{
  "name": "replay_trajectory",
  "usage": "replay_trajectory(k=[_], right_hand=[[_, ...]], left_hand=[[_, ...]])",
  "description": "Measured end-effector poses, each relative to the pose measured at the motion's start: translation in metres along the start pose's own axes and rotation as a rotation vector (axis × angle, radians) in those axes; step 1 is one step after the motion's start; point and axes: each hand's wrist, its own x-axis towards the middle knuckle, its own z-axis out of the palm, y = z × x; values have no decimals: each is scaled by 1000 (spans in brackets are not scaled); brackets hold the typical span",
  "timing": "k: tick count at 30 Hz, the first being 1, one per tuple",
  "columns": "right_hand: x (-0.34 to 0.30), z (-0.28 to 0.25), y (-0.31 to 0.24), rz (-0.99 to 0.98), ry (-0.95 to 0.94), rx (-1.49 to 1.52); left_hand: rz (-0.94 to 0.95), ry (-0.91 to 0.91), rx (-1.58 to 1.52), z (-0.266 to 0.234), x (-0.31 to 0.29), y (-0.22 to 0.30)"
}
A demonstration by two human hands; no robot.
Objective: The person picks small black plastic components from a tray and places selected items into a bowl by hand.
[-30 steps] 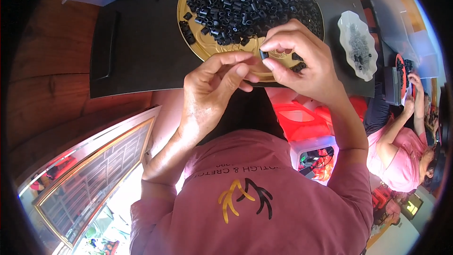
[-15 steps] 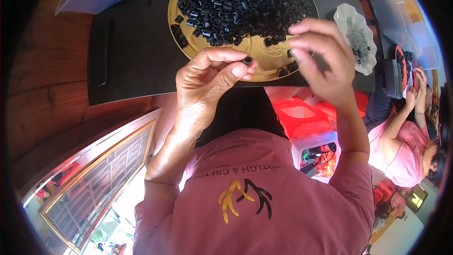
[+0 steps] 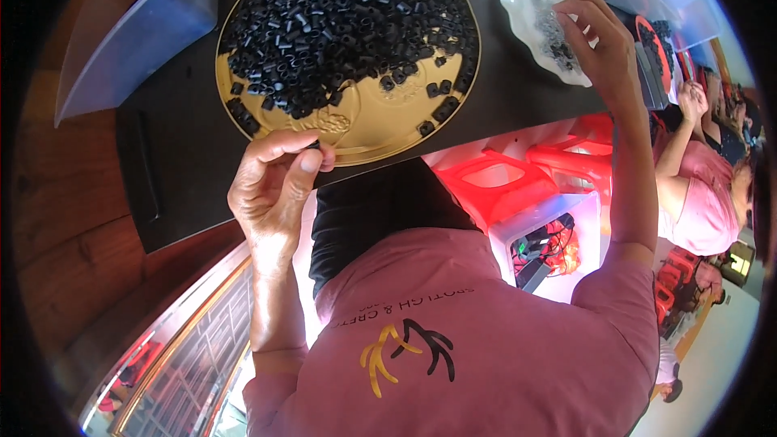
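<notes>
The left hand, at centre left of the frame, has thumb and forefinger pressed together on a small black piece at the near rim of the gold round tray. A heap of black tubular pieces covers the tray's upper half at top centre. At upper right, the right hand reaches into a white wavy-edged dish, its fingertips bunched downward over dark small rings; whether they grip one cannot be told. Both sit on a black table. Red plastic stools show below it.
</notes>
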Motion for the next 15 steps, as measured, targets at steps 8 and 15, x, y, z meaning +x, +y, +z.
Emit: replay_trajectory(k=[8,15], right_hand=[[-6,0,-10,2,-159,21],[4,11,-29,-57,-176,60]], left_hand=[[-38,-24,138,4,-3,-3],[-30,57,51,-1,0,-3]])
